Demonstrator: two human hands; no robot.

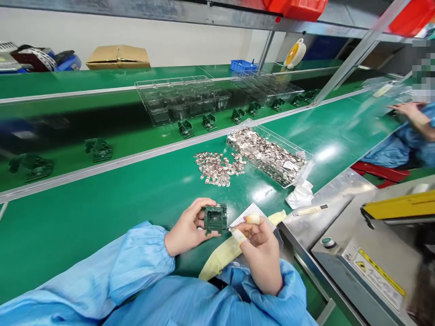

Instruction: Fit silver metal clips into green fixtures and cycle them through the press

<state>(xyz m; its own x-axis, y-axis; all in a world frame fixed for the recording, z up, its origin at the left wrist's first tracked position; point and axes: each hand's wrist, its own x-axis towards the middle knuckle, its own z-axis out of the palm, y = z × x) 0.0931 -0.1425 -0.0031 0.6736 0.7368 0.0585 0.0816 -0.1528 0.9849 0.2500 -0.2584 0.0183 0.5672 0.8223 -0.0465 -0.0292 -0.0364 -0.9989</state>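
Between the thumb and fingers of my left hand [186, 228] is a dark green plastic housing [216, 218], its square opening facing up toward me. My right hand [258, 246], with covered thumb and index fingertips, pinches a tiny metal piece [230, 229] against the housing's right lower corner; the fingers hide most of it. Beyond my hands lies a loose pile of small metal pieces [217, 168] on the green bench top. A clear plastic tray [299, 178] full of the same pieces stands to its right.
Several green housings [209, 121] sit in a row on the belt [142, 140] behind a metal rail. Clear blister trays [183, 102] lie beyond them. White tissue [300, 194], a pen-like knife [310, 210] and a machine [363, 267] are at right. A co-worker's hand [409, 111] shows at far right.
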